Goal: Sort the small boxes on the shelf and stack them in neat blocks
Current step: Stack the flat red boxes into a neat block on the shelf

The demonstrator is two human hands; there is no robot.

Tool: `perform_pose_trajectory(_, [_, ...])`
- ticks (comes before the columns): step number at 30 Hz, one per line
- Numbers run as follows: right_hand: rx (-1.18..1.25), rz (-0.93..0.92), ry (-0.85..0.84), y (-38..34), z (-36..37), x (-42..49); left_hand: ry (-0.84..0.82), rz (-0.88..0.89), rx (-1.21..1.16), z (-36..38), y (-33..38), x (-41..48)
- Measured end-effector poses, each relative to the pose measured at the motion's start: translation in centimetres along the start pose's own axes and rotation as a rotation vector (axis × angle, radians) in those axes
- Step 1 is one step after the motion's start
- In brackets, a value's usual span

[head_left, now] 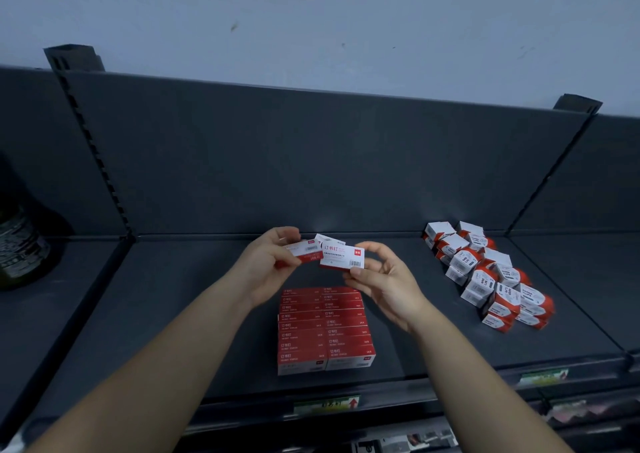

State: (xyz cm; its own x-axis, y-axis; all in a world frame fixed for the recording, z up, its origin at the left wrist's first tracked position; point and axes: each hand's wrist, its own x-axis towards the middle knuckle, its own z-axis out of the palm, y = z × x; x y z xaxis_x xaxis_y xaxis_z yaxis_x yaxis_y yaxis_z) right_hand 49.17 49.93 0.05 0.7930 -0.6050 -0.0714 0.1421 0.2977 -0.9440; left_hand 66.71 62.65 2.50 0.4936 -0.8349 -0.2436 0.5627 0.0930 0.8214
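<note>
On the shelf's [194,314] matte dark metal, near its front lip, stands a tidy block [325,328] of flat red cardboard boxes in two columns. Above it, the left hand [266,262] pinches a slim red-and-white box [306,253], and the right hand's [384,279] curled fingers grip a second box [341,257]. To the right lies a loose heap [485,272] of squarer white-and-red boxes. Behind stands a smooth grey panel [311,161].

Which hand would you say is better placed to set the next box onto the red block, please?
Probably the right hand: its box is pinched alone and hangs nearest the red block. The left hand seems to grip two boxes, so it would need separating first.
</note>
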Motion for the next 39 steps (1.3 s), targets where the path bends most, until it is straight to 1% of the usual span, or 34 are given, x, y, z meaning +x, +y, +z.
perform_pose_trajectory(5, [0.015, 0.012, -0.016, -0.1, -0.1, -0.2, 0.016, 0.042, 0.176, -0.5, 0.0, -0.4])
perform_pose_trajectory(7, [0.017, 0.012, -0.018, -0.1, -0.2, -0.2, 0.040, 0.071, 0.209, -0.6, -0.1, -0.6])
perform_pose_trajectory(12, [-0.016, 0.013, -0.034, 0.2, 0.2, 0.2, 0.055, 0.090, 0.069, -0.5, -0.3, -0.7])
perform_pose_trajectory(15, [-0.012, -0.011, -0.031, 0.2, 0.5, 0.4, 0.010, 0.072, -0.003, -0.7, -0.3, -0.7])
perform_pose_trajectory(21, [-0.038, -0.033, -0.034, 0.3, 1.0, 0.8, -0.083, -0.020, -0.142, -1.1, -0.2, -0.8])
perform_pose_trajectory(24, [-0.033, -0.039, -0.039, 0.3, 1.2, 0.9, -0.099, -0.033, -0.218, -1.4, -0.1, -0.6])
perform_pose_trajectory(31, [-0.074, -0.051, -0.033, 0.1, 1.8, 1.1, -0.024, 0.072, -0.033, -1.7, -0.3, -0.1])
perform_pose_trajectory(36, [-0.182, -0.081, 0.016, 0.2, 1.9, 1.6, 0.068, 0.079, 0.171, -2.2, -0.3, 0.5])
perform_pose_trajectory(39, [-0.230, -0.071, 0.039, 0.3, 1.9, 1.9, 0.098, 0.098, 0.244, -2.6, -0.5, 0.6])
